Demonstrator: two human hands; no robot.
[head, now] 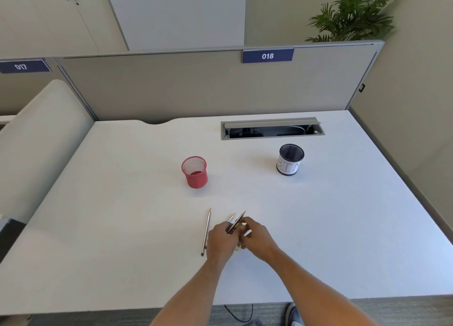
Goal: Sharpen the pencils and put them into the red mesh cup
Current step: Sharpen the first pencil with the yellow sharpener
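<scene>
Left hand [221,240] grips dark pencil [237,224]; right hand [257,237] curled — contents unclear; loose pencil [206,231] near desk's [122,227] front edge.

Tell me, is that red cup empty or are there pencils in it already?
Empty. The red mesh cup stands upright with only its bare bottom showing through the open top; one pencil lies on the desk.

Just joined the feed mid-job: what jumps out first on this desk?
Near the front edge, the two hands meet: the left hand grips a dark pencil, the right hand closes on something small beside it. Another pencil lies to their left. Further back stand the red mesh cup, apparently empty, and to its right a black cup with a paper label.
</scene>
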